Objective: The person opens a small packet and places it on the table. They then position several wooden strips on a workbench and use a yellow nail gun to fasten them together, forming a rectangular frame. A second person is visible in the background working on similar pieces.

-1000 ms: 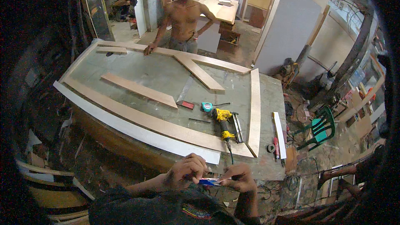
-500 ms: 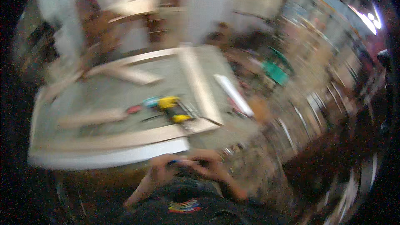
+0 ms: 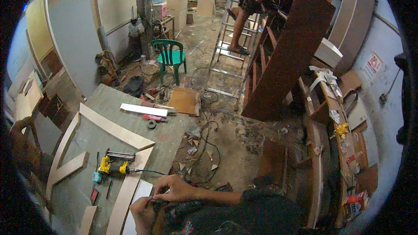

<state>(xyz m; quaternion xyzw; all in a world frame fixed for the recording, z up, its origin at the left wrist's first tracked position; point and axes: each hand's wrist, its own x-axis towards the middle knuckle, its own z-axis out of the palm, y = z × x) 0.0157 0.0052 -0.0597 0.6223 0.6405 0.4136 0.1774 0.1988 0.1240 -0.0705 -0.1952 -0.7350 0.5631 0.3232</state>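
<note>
My left hand (image 3: 143, 212) and my right hand (image 3: 176, 188) meet in front of my body at the table's near edge. Both have curled, pinching fingers around something small and dark that I cannot make out. Beside them, a white strip (image 3: 138, 199) lies along a pale wooden board (image 3: 125, 200). A yellow and black nail gun (image 3: 114, 165) with a hose attached rests on the tabletop (image 3: 76, 196). Close to it are a teal tape measure (image 3: 97, 177), a red and black small item (image 3: 94, 196) and a thin dark stick (image 3: 109, 189).
More pale boards (image 3: 115, 126) form a frame on the table. Past it stand a green chair (image 3: 171, 56) and a stepladder (image 3: 225, 72) with a person (image 3: 244, 13) on it. A tall brown cabinet (image 3: 291, 56) leans nearby. A cable (image 3: 209, 148) and scraps litter the floor.
My view has swung to the right, bringing the ladder, person and cabinet into clear sight. The table now sits further left. My hands stay together.
</note>
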